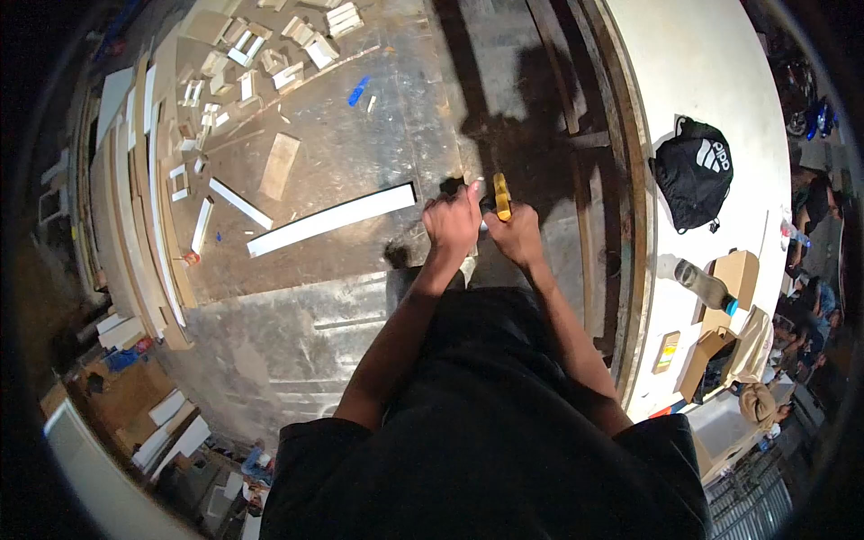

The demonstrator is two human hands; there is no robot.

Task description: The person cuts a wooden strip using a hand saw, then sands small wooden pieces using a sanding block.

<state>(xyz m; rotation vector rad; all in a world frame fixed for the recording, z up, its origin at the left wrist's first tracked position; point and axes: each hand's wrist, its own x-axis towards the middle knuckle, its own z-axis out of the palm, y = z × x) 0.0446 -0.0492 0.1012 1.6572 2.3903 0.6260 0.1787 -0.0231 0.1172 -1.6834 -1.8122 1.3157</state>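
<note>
Black shirt [490, 432], right hand [517, 236] closed around yellow object [501, 196], left hand [453, 222] curled beside it, contents hidden.

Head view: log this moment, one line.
right hand: holding slim yellow object; left hand: curled nearby, contents unclear; long white strip: on brown work surface

well right of the fingers [438, 216], a black drawstring bag [691, 184] lies on a white tabletop [670, 72]; lower on that side are a blue-capped bottle [702, 283] and an open cardboard box [707, 349].
</note>
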